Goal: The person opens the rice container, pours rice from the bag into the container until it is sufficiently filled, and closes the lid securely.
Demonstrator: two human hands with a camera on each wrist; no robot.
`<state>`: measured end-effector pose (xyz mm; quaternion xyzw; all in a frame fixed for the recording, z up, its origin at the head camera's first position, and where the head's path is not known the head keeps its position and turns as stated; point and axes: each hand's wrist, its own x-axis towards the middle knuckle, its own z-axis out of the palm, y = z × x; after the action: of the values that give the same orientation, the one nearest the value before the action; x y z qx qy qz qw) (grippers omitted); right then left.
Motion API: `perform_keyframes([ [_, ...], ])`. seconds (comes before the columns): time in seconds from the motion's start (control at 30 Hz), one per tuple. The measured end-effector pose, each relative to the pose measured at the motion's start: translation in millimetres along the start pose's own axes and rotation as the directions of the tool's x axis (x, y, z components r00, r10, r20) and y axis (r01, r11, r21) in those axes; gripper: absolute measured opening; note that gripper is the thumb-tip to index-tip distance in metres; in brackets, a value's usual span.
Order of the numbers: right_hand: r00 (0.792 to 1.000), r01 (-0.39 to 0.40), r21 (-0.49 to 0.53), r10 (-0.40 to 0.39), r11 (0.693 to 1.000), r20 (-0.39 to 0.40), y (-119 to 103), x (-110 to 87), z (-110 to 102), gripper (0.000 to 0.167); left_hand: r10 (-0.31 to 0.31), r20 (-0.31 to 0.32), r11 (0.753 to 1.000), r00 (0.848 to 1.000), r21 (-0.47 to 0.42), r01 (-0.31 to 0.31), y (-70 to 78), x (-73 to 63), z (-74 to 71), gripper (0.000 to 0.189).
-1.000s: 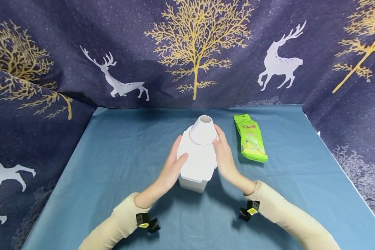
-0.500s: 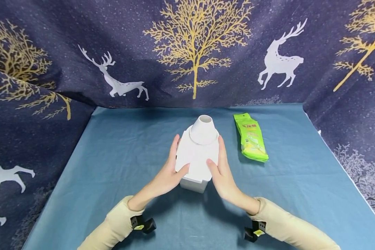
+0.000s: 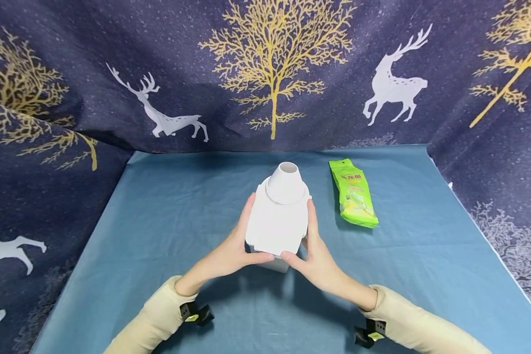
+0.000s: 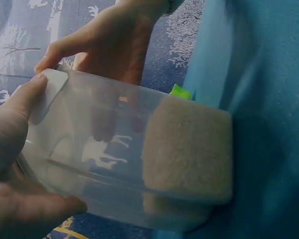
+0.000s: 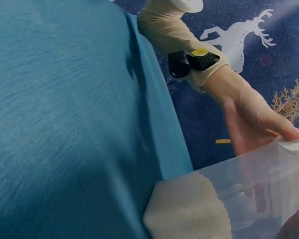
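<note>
A clear plastic storage container (image 4: 104, 164) stands in the middle of the table. Pale grain, which looks like rice, (image 4: 189, 149) fills its lower part. On top is a white lid (image 3: 278, 223) with a cone-shaped white spout (image 3: 287, 183) at its far end. My left hand (image 3: 230, 250) holds the left side, its thumb on the lid's near edge. From the right, my right hand (image 3: 319, 260) grips the other side, with its thumb close to the left one on that same edge. Both palms flank the container in the left wrist view; some fingertips are hidden.
A bright green packet (image 3: 355, 194) lies on the table to the right of the container. Blue cloth (image 3: 181, 206) covers the table. Behind it hangs a dark blue curtain (image 3: 248, 73) with deer and trees on it.
Both thumbs have slid from the lid's top to its near edge. My right hand has come back from beside the spout toward me. The packet has stayed put.
</note>
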<state>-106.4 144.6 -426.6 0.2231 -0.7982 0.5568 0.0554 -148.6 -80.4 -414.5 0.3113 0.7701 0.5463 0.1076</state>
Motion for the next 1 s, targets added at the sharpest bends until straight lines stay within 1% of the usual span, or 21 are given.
perform_keyframes([
  [0.07, 1.0, -0.018, 0.002, 0.018, 1.0, -0.006, 0, 0.0, 0, 0.115, -0.025, -0.023, 1.0, 0.999, -0.001, 0.025, -0.2, -0.8, 2.4, 0.125],
  [0.17, 0.999, -0.043, 0.02, 0.043, 0.999, -0.01, 0, 0.0, 0, 0.117, -0.053, -0.042, 0.998, 0.998, -0.029, 0.052, -0.2, -1.6, 4.9, 0.126],
  [0.27, 0.998, -0.06, 0.036, 0.06, 0.998, 0.002, 0, 0.7, -1, 0.118, -0.048, -0.058, 0.998, 0.997, -0.047, 0.046, 0.1, -1.1, 6.0, 0.125],
  [0.43, 0.998, -0.067, 0.017, 0.067, 0.998, 0.02, 1, 6.7, -6, 0.118, -0.047, -0.077, 0.998, 0.996, -0.055, 0.043, -0.2, 2.1, 7.0, 0.124],
  [0.67, 0.997, -0.068, 0.022, 0.067, 0.997, 0.039, 7, 23.5, -9, 0.113, -0.05, -0.084, 0.995, 0.995, -0.09, 0.042, -2.3, 14.9, 0.6, 0.123],
  [0.77, 0.998, -0.055, 0.04, 0.054, 0.998, 0.037, 11, 30.4, -8, 0.112, -0.065, -0.079, 0.992, 0.995, -0.109, 0.057, -3.8, 20.6, -3.5, 0.123],
  [1.0, 0.998, -0.047, 0.096, 0.044, 0.994, 0.034, 19, 42.3, -8, 0.11, -0.088, -0.066, 0.99, 0.994, -0.116, 0.08, -5.7, 31.3, -11.5, 0.122],
])
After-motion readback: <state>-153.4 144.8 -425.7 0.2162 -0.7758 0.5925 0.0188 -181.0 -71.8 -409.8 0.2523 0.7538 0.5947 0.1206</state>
